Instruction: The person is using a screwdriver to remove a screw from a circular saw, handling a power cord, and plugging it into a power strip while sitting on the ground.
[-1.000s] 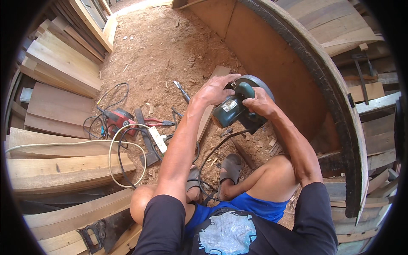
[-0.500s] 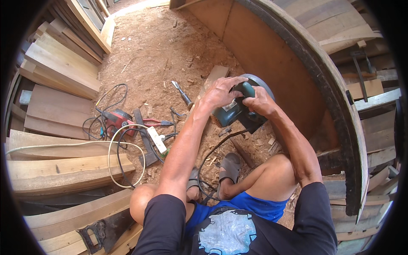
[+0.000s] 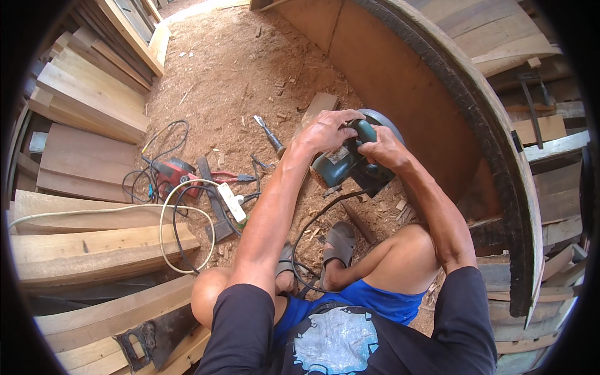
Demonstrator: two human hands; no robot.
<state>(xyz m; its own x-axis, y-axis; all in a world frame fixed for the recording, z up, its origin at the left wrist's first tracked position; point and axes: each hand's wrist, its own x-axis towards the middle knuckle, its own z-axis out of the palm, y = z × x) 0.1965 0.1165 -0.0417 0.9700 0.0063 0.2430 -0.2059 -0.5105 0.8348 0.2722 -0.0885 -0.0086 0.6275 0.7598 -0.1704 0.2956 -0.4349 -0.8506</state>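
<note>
A green corded circular saw (image 3: 333, 165) is in front of me, its round grey guard (image 3: 382, 120) facing the big curved panel. My right hand (image 3: 384, 149) is closed round the saw's rear handle. From the left, my left hand (image 3: 330, 130) grips the top of the saw by the front of that handle, with its fingertips partly hidden. Under the saw a narrow plank (image 3: 322, 104) shows its far end on the ground. The black cord (image 3: 306, 228) loops from the saw toward my feet. The blade's lower edge is hidden.
A chisel (image 3: 270, 136), red-handled pliers (image 3: 232, 177), a hammer (image 3: 215, 203), a white power strip (image 3: 232, 202) and a red power tool (image 3: 173, 174) lie left of the saw amid cables. Stacked boards (image 3: 94, 250) and a handsaw (image 3: 147, 342) line my left. A curved wooden panel (image 3: 425, 106) stands right.
</note>
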